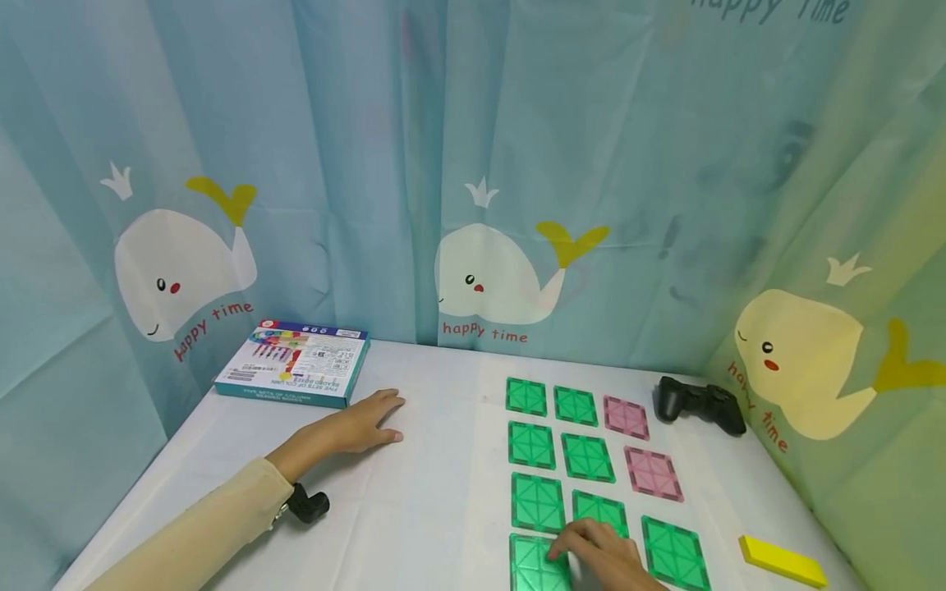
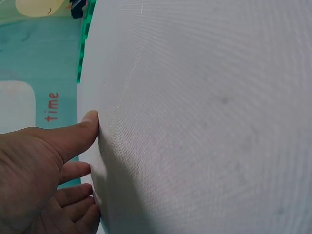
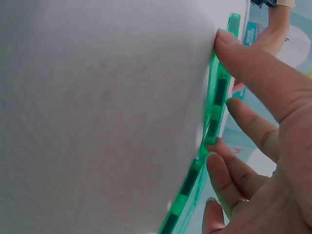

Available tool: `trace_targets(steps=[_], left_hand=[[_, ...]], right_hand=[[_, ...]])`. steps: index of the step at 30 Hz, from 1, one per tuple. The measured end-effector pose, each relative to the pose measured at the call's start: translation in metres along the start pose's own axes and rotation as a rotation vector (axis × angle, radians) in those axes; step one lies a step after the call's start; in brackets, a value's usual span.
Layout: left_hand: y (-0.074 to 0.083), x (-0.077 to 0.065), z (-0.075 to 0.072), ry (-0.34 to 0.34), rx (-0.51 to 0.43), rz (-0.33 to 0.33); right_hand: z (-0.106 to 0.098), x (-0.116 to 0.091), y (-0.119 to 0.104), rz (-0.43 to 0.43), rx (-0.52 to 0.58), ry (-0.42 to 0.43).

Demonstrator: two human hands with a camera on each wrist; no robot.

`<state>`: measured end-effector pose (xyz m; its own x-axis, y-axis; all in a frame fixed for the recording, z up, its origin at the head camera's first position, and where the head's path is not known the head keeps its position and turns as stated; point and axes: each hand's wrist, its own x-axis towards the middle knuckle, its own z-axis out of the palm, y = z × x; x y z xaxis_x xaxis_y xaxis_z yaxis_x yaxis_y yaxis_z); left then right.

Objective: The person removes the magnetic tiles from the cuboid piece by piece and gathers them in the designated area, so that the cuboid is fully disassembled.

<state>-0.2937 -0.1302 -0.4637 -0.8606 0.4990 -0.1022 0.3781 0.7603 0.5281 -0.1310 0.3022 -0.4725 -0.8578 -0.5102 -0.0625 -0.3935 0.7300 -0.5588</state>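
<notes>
My right hand [image 1: 602, 552] is low in the head view, at the front of several flat square magnetic tiles. Its fingertips touch the near-left green tile [image 1: 534, 566]; the right wrist view shows the thumb [image 3: 253, 68] and loosely bent fingers along green tile edges [image 3: 220, 92]. Part of the tiles beneath this hand is hidden. A green tile [image 1: 674, 552] lies to its right, another [image 1: 538, 502] just beyond it. My left hand [image 1: 365, 423] rests on the white table with fingers extended, holding nothing; only the tabletop [image 2: 204, 122] lies before it in the left wrist view.
Pink tiles [image 1: 626, 417] form the right side of the far rows. A black game controller [image 1: 698, 404] lies at the back right, a yellow block [image 1: 783, 561] at the front right. A flat toy box [image 1: 296, 363] sits back left. Whale-printed curtains [image 1: 495, 279] enclose the table.
</notes>
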Motion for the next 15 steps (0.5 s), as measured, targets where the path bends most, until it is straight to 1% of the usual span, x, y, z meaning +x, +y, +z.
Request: trace_targets(steps=[7,10,15], left_hand=[[-0.0001,-0.0004,0.0001,-0.001,-0.003,0.002],[-0.0010,-0.0006,0.0006,-0.001,-0.003,0.011],[-0.0048,-0.0027,0.0027,-0.003,0.007,-0.005]], right_hand=[[-0.0005,-0.0002,0.0031,-0.059,-0.080,0.026],[-0.0007,0.0008,0.0033,-0.075,-0.095,0.035],[-0.0018,0.0053,-0.0019,-0.100,-0.084,0.057]])
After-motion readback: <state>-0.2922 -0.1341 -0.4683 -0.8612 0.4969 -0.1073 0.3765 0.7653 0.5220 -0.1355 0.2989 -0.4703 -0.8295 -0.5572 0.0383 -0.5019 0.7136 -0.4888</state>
